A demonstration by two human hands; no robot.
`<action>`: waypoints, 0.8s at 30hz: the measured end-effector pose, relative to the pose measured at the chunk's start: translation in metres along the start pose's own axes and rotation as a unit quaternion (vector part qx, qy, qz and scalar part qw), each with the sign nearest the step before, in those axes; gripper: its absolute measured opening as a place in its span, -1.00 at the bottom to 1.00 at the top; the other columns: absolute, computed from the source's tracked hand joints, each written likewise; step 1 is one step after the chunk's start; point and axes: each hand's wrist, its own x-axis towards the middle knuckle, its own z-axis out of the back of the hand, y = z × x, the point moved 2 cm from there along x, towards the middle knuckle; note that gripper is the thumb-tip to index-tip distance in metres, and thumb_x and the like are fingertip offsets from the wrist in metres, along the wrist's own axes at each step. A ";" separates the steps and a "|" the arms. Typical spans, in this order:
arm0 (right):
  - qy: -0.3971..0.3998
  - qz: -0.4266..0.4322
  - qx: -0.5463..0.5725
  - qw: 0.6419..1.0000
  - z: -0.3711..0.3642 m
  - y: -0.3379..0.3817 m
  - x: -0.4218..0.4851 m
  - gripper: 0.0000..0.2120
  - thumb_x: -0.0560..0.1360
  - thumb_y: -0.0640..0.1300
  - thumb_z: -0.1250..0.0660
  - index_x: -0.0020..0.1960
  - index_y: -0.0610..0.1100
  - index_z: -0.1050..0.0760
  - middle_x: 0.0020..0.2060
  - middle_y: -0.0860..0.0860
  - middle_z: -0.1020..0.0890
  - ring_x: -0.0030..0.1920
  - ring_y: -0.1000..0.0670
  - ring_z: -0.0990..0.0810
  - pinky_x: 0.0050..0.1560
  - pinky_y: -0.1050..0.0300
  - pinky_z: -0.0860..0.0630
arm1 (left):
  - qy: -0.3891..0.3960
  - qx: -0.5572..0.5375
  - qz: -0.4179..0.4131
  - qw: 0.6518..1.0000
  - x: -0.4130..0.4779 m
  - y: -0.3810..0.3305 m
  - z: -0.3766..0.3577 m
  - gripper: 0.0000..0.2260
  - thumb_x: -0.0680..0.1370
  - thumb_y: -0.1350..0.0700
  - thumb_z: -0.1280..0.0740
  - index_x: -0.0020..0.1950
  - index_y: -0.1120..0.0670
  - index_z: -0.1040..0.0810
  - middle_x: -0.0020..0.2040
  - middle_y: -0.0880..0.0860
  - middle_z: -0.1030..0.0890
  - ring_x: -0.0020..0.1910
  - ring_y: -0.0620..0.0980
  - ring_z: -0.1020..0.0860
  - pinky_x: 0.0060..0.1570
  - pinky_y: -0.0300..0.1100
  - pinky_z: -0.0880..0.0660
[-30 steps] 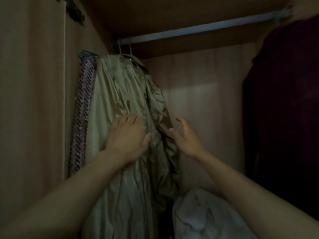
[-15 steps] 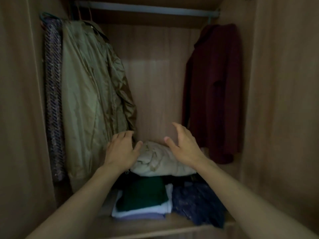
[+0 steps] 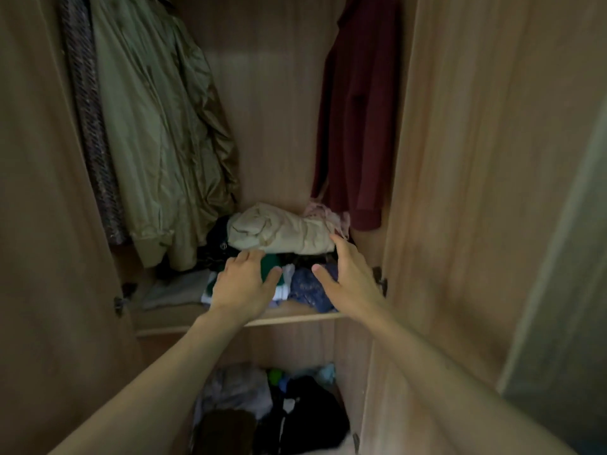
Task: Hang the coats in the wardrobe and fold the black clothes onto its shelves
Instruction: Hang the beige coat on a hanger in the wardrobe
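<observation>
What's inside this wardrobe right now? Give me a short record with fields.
Hanging left: olive coat, patterned garment beside it
Hanging right: dark red coat
Upper shelf: beige bundle on folded clothes
Lower compartment: heap of dark clothes
Left hand: open, over the green folded piece
Right hand: open, holding nothing

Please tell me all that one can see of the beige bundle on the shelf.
The beige bundle is pale, matte, heavily creased cloth, loosely folded into a long lump lying left to right. It lies atop the dark pile at the back of the shelf. A black garment touches its left end, a pink cloth its right. Fingertips of the right hand reach its right front corner; contact is unclear. The left hand is just in front of it.
</observation>
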 end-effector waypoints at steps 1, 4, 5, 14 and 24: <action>0.005 -0.002 -0.005 1.000 0.005 0.003 -0.013 -0.36 0.57 0.08 -0.25 0.54 -0.10 -0.10 0.48 -0.05 -0.29 0.47 -0.08 -0.25 0.42 -0.09 -0.28 | 0.003 -0.009 0.000 1.000 -0.008 -0.004 0.000 -0.53 0.61 -0.15 -0.18 0.43 0.08 -0.36 0.36 0.11 -0.44 0.32 0.18 -0.38 0.22 0.11 -0.42; -0.019 -0.029 -0.014 0.999 0.025 0.009 -0.048 -0.35 0.56 0.10 -0.26 0.54 -0.06 -0.09 0.47 -0.03 -0.32 0.45 -0.06 -0.30 0.40 -0.04 -0.32 | 0.030 -0.029 -0.033 0.999 -0.029 -0.018 -0.004 -0.55 0.61 -0.14 -0.18 0.40 0.10 -0.37 0.33 0.12 -0.46 0.31 0.20 -0.39 0.23 0.11 -0.42; -0.033 -0.054 -0.010 0.998 0.033 0.011 -0.061 -0.35 0.57 0.08 -0.26 0.55 -0.05 -0.07 0.46 -0.04 -0.33 0.44 -0.05 -0.32 0.38 0.06 -0.31 | 0.045 -0.035 -0.058 0.997 -0.036 -0.024 -0.009 -0.57 0.61 -0.14 -0.18 0.37 0.10 -0.40 0.30 0.12 -0.48 0.28 0.19 -0.41 0.21 0.10 -0.43; -0.095 -0.239 -0.123 0.958 0.091 0.015 -0.209 -0.41 0.57 0.06 -0.27 0.51 -0.09 -0.17 0.42 -0.11 -0.37 0.38 -0.08 -0.38 0.35 0.14 -0.28 | 0.149 -0.191 -0.196 0.950 -0.118 -0.064 -0.084 -0.60 0.59 -0.10 -0.25 0.35 0.09 -0.45 0.29 0.14 -0.51 0.30 0.19 -0.44 0.25 0.00 -0.37; -0.202 -0.422 -0.221 0.856 0.205 0.035 -0.423 -0.50 0.55 0.06 -0.30 0.43 -0.06 -0.29 0.29 -0.08 -0.43 0.25 -0.08 -0.47 0.26 0.04 -0.40 | 0.277 -0.270 -0.330 0.861 -0.258 -0.209 -0.115 -0.59 0.57 -0.14 -0.26 0.30 0.09 -0.49 0.25 0.15 -0.58 0.26 0.16 -0.50 0.25 -0.06 -0.41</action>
